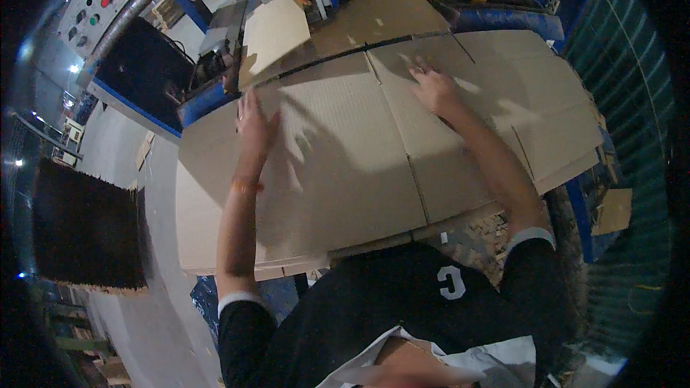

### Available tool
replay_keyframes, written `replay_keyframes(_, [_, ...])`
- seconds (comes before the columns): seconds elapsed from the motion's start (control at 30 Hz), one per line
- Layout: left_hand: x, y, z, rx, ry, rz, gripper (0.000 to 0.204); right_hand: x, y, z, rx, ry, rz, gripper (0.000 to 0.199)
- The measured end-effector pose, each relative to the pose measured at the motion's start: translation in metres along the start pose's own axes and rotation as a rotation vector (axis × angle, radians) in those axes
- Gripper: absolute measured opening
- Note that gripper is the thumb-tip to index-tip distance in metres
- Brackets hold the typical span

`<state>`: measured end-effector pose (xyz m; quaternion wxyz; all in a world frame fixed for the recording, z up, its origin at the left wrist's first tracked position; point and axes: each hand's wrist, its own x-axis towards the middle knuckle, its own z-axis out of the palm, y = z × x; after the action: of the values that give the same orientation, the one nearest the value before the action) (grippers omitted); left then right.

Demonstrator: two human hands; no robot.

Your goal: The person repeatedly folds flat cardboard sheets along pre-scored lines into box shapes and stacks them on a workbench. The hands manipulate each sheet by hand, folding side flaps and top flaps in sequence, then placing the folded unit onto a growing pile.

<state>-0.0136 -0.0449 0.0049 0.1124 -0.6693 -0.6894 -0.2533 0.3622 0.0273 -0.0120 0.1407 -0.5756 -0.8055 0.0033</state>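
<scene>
On the tabletop, a large flattened cardboard sheet (345, 165) with creases and flaps lies spread across a stack of similar sheets, reaching from the machine at the far side to the person's chest. The left hand (253, 123) rests flat on the sheet near its left far edge, its grip spread, fingers extended and pinching nothing. The right hand (433, 88) presses palm down on the sheet's far right panel, its grip likewise spread. Just beyond the left hand, a smaller cardboard piece (274, 32) lies tilted against the blue machine (208, 97). A dark cardboard stack (86, 226) stands well apart at the left.
</scene>
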Motion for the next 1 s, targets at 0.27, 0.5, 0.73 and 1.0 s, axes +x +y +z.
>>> replay_keyframes(0.27, [-0.245, -0.164, -0.099, -0.034, 0.366, -1.009, 0.072, -0.239, 0.199, -0.039, -0.283, 0.577, 0.523, 0.054])
replay_keyframes(0.5, [-0.293, -0.219, -0.068, 0.777, 0.076, -0.630, 0.063, -0.259, 0.214, -0.002, -0.171, 0.568, 0.835, 0.057])
replay_keyframes(0.73, [-0.205, -0.111, -0.127, 0.374, 0.338, -1.019, 0.077, -0.224, 0.178, -0.024, -0.115, 0.544, 1.155, 0.090])
replay_keyframes(1.0, [-0.198, -0.151, -0.170, -0.664, 1.063, -0.556, 0.044, -0.195, 0.209, -0.055, 0.775, 1.115, 0.812, 0.045])
